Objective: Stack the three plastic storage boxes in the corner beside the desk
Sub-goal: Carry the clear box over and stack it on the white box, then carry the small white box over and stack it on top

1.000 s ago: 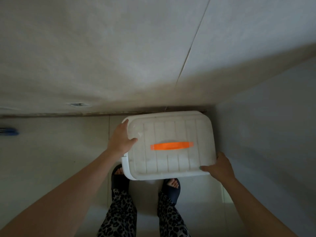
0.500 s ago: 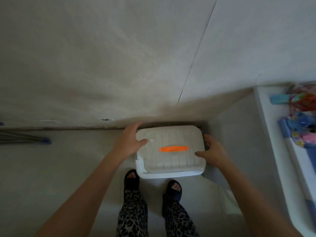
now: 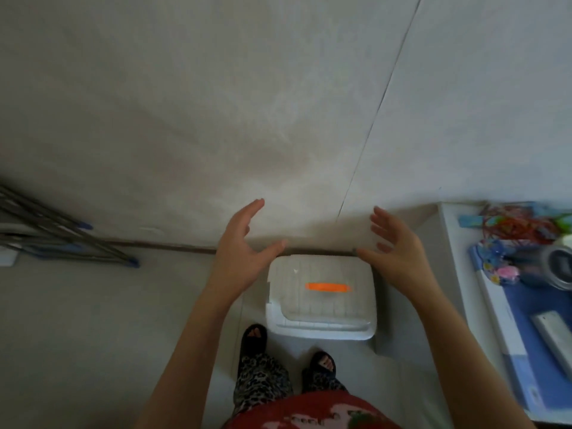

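A white plastic storage box (image 3: 322,308) with a ribbed lid and an orange handle (image 3: 327,287) sits on the floor in the corner, against the wall and next to the desk. A wider white rim shows under its lid at the front and left; whether other boxes lie beneath it I cannot tell. My left hand (image 3: 244,252) hovers above its left back corner, fingers spread and holding nothing. My right hand (image 3: 393,252) hovers above its right back corner, also spread and apart from the box.
The desk (image 3: 483,289) stands at the right with a blue mat, colourful cords, a metal tin and a grey bar on it. A folded metal rack (image 3: 62,239) leans on the wall at the left. My feet in dark sandals stand just before the box.
Both hands have let go of the box and lifted up and apart. The box now rests lower, in the corner. The view has pulled back, showing the desk and the rack.
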A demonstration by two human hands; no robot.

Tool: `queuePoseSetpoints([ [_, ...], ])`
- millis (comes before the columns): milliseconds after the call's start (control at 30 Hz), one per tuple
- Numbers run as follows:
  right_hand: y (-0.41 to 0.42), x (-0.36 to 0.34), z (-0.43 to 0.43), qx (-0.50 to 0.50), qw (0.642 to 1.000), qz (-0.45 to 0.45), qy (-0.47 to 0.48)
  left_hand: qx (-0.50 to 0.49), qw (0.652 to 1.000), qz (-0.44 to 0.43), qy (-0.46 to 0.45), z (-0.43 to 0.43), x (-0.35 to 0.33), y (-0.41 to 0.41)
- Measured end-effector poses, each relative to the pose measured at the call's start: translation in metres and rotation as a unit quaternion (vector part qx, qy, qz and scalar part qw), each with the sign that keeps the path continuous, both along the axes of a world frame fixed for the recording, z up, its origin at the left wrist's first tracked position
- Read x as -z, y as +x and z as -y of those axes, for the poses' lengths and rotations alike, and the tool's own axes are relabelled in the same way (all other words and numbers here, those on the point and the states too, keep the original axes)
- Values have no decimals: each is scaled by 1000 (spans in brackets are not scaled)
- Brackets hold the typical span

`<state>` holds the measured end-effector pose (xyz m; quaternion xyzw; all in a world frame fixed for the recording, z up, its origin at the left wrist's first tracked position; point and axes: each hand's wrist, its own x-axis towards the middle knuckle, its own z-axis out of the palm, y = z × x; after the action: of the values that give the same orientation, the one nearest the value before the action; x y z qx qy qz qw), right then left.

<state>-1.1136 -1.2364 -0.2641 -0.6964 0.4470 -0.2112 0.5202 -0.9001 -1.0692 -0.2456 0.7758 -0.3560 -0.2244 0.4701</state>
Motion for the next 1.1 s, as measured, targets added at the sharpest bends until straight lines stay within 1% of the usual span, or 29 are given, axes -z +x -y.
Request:
queuePoseSetpoints([
  [100, 6, -35, -8, -20, 998, 46, -25, -43, 998, 3, -48, -15, -33, -3],
  [267, 34, -99, -26, -67, 989, 103, -87, -95, 990, 55, -92, -41, -81, -1],
  [333, 40, -116, -34, -77, 986, 113, -101, -100, 988, 66, -94, -47, -90, 0],
  [533, 91, -160, -75, -116, 971, 171, -120, -166, 973, 83, -139, -103, -118, 29],
  [667, 140, -172, -114, -166, 963, 177, -113, -222, 962, 89, -135, -154, -127, 59],
  [800, 204, -179, -164, -225, 954, 172, -99, -289, 942, 110, -131, -219, -133, 104],
  [900, 253, -182, -201, -253, 947, 177, -92, -317, 933, 117, -123, -268, -137, 137],
  [1100, 345, -178, -279, -306, 924, 217, -74, -383, 905, 135, -128, -361, -139, 192],
])
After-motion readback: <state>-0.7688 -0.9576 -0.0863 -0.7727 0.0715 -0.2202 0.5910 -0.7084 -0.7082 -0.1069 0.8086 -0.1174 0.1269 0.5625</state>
